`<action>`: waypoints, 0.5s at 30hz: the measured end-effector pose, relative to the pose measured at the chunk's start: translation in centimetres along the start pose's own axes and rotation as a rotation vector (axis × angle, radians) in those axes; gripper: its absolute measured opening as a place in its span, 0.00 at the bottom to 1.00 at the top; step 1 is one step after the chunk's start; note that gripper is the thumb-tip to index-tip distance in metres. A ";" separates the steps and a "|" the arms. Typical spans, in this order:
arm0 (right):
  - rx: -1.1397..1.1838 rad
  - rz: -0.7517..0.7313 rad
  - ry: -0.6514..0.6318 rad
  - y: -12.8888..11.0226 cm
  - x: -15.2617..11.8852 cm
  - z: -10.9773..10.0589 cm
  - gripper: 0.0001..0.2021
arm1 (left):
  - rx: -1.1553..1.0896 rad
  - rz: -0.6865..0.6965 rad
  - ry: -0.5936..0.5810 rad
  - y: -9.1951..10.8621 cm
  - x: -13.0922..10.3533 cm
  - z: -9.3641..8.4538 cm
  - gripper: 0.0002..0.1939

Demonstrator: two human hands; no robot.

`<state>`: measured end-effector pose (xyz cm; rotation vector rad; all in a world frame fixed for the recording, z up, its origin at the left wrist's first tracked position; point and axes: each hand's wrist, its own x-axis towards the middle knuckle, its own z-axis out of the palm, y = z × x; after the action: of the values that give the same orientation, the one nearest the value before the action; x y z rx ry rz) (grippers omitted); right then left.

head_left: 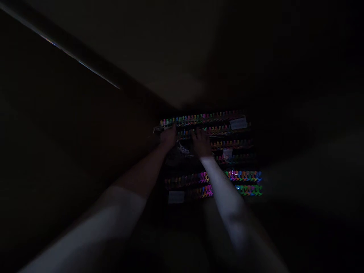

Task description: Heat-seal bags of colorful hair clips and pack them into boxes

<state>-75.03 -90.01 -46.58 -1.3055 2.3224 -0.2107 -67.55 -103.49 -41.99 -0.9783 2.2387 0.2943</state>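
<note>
Several rows of small multicoloured pieces fill my head view's middle, white labels among them, presumably marking sections. My left hand is at the top rows' left end; my right hand reaches the second row, fingers parted, perhaps for steadying. Darkness hides whether either grips anything.

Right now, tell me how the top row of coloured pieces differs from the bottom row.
The top row looks dim, while the bottom row shows up brightly towards its right end. The left hand overlaps the top row near its left end in view; the right forearm crosses the bottom row. Both run sideways and mix many colours.
</note>
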 end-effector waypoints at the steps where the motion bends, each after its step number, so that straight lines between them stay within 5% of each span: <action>1: -0.018 -0.022 -0.026 0.0 0.6 -0.1 0.28 | -0.010 0.003 0.008 -0.5 0.4 0.3 0.34; 6: 0.025 -0.123 -0.166 0.8 2.7 -1.8 0.28 | -0.022 0.000 -0.034 -2.1 2.5 1.7 0.30; 9: 0.107 -0.212 -0.154 2.5 0.6 -2.7 0.25 | -0.022 -0.008 -0.001 -1.4 1.9 0.9 0.29; 12: 0.179 -0.244 -0.245 3.7 -4.0 -3.0 0.20 | -0.054 -0.020 0.065 0.8 -1.0 -1.1 0.23; 15: 0.167 -0.341 -0.402 2.9 -8.5 -2.8 0.21 | -0.081 0.085 -0.138 2.6 -5.6 -2.2 0.17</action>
<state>-74.85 -81.58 -42.48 -1.4938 1.7085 -0.2221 -67.74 -99.47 -36.76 -0.8781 2.1595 0.4794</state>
